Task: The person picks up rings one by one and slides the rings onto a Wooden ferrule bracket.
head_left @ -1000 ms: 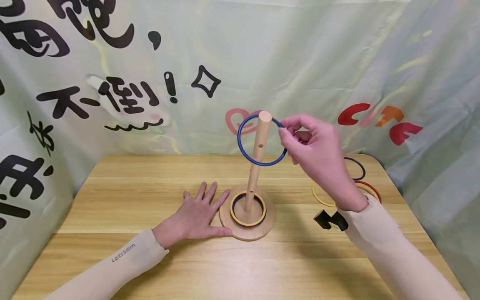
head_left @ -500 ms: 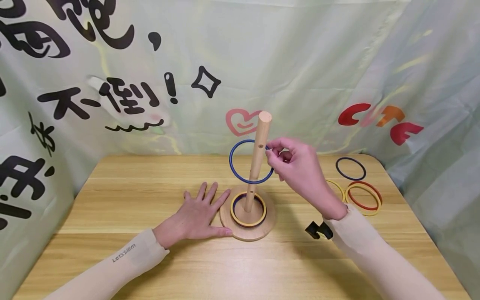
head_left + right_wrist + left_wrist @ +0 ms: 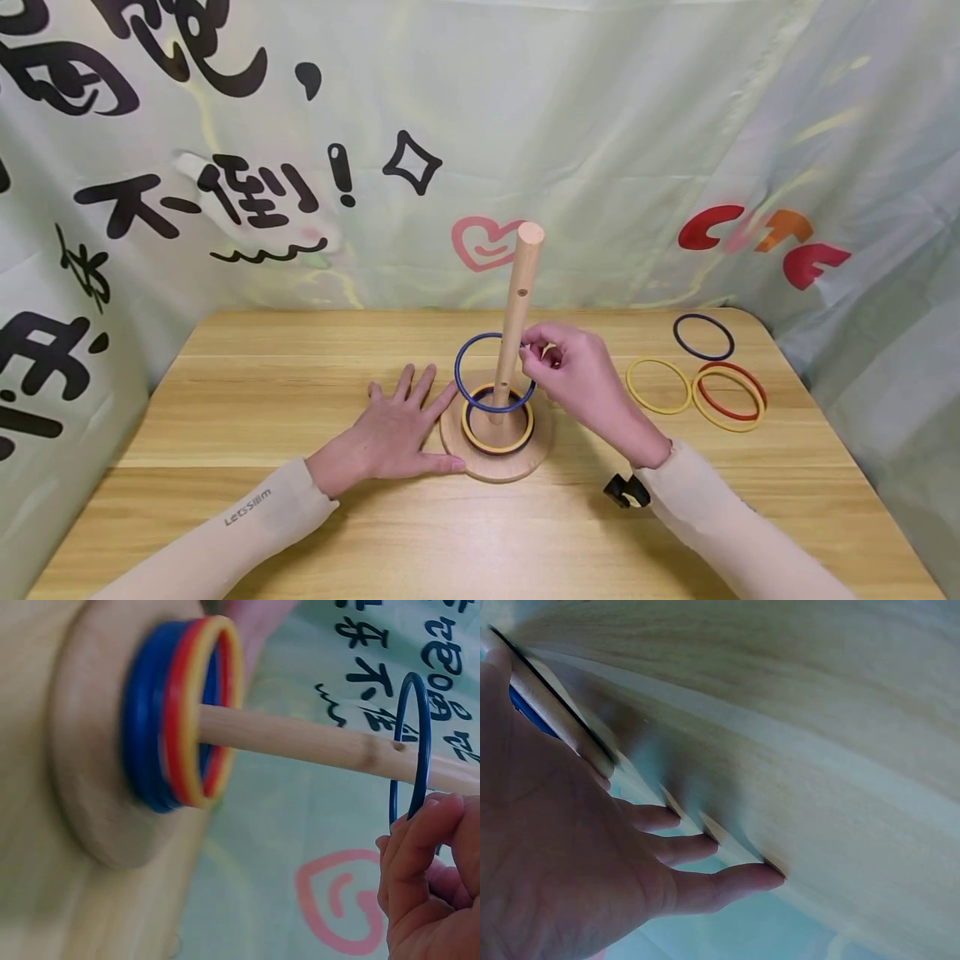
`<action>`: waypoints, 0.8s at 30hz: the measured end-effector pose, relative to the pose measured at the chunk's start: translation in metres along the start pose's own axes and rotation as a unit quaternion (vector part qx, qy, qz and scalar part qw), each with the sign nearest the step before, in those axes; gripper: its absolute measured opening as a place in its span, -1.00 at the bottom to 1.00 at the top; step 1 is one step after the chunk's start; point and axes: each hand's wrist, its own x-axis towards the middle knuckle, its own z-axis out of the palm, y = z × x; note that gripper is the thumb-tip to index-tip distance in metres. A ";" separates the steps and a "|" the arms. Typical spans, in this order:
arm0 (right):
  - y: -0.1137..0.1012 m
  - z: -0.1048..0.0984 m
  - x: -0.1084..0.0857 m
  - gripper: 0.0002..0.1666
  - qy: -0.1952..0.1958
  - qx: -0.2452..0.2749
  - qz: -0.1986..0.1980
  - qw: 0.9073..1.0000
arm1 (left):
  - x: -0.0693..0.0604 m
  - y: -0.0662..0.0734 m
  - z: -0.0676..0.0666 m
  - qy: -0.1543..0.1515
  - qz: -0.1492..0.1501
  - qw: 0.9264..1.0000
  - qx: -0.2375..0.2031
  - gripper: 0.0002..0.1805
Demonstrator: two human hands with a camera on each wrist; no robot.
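A blue ring point(image 3: 459, 367) encircles the wooden post point(image 3: 517, 300) partway down, its right edge pinched between thumb and fingers of my right hand point(image 3: 581, 375). In the right wrist view, the pinched ring point(image 3: 425, 742) hangs round the post above a stack of blue, red and yellow rings point(image 3: 180, 712) on the round base point(image 3: 82, 750). My left hand point(image 3: 393, 433), fingers spread, rests palm down at the left edge of the base point(image 3: 495, 473). The left wrist view shows the left hand point(image 3: 577, 847) with its fingertips on the wood.
On the right of the table point(image 3: 300, 342) lie a blue ring point(image 3: 677, 337), a yellow ring point(image 3: 637, 397), and a red ring point(image 3: 731, 413) overlapping another yellow ring point(image 3: 708, 420). A printed curtain point(image 3: 570, 125) hangs behind the table.
My right hand has lowered the blue ring from the post's top to its lower half, moving a little left. The rings at the right are now fully uncovered. My left hand has stayed put.
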 end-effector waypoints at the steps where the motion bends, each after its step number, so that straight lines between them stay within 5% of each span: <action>1: 0.002 0.002 -0.002 -0.80 -0.002 -0.006 -0.003 1.000 | 0.000 0.000 0.000 -0.001 0.000 1.000 -0.001 0.32; 24: 0.037 0.038 -0.032 -0.86 -0.051 -0.069 0.008 0.996 | -0.001 0.001 0.000 -0.002 -0.001 1.000 0.009 0.32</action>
